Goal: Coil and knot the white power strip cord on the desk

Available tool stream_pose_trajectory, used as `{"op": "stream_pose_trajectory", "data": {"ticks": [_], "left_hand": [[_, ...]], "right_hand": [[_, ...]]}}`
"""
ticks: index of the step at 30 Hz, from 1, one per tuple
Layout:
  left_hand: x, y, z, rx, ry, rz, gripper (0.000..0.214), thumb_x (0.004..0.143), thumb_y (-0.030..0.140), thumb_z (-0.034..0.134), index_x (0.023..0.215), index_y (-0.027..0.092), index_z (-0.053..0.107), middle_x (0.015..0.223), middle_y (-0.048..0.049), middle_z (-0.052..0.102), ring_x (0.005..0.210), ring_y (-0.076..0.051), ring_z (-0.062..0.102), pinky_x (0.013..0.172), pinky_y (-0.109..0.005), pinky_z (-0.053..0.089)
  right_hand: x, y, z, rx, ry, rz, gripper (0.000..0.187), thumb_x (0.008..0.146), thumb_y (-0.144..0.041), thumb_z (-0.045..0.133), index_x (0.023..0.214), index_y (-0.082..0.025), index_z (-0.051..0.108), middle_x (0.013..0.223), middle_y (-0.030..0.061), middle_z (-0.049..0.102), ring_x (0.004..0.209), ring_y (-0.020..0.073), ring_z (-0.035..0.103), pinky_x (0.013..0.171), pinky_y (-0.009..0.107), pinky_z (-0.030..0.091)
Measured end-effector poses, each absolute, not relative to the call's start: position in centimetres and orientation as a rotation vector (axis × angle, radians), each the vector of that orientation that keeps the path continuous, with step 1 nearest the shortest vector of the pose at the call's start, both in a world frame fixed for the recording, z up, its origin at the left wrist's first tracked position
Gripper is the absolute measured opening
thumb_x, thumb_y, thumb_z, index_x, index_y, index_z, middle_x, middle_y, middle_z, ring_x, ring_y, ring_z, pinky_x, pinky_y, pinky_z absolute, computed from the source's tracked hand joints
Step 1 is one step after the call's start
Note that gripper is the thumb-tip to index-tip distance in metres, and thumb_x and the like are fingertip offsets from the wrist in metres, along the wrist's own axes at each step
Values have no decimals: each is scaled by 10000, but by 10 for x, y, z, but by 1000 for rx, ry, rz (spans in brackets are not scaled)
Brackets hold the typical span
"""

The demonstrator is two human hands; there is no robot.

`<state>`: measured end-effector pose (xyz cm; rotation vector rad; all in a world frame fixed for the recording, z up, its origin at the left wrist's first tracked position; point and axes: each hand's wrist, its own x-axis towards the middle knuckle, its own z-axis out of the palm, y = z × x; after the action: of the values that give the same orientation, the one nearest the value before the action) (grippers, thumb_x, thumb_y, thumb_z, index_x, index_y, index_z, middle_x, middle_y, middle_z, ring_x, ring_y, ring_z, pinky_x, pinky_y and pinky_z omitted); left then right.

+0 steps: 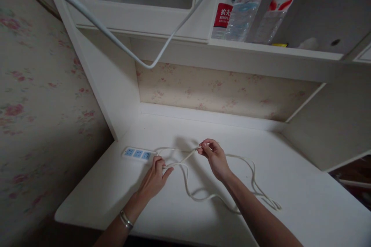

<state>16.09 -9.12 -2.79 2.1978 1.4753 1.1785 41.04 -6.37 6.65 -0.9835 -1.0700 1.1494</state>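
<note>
A white power strip [137,154] with several blue socket faces lies on the desk at the left. Its cream cord [188,193] runs in loose loops across the desktop to the right. Just right of the strip, my left hand [155,175] is closed on the cord, with a silver bracelet on that wrist. My right hand [213,156] pinches another stretch of the same cord, raised a little above the desk. Between the two hands the cord runs slanted and fairly straight. My right forearm hides part of the loops, and the plug end cannot be made out.
The white desk [110,197] has side panels and a back ledge. Above it, a shelf [275,52] holds several plastic water bottles [243,11]. A thick white cable [116,44] hangs in front of the cabinet. Floral wallpaper [43,123] covers the left wall.
</note>
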Motion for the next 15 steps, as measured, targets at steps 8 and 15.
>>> {"op": "stream_pose_trajectory", "data": {"ticks": [8,15], "left_hand": [[155,-72,-24,2156,1543,1187,188,936,344,411,1066,215,456,1041,-84,495,912,-209,585,806,-377,521],[147,-59,-18,2143,1720,1071,246,956,268,328,901,223,563,924,-63,544,853,-201,570,815,-349,490]], "right_hand": [[470,-51,77,-969,-877,1054,316,671,-391,791,848,-205,608,815,-3,646,653,104,614,717,304,543],[598,-37,97,-1032,-698,677,308,563,-314,830,744,-203,606,724,-13,636,604,96,600,610,248,544]]}}
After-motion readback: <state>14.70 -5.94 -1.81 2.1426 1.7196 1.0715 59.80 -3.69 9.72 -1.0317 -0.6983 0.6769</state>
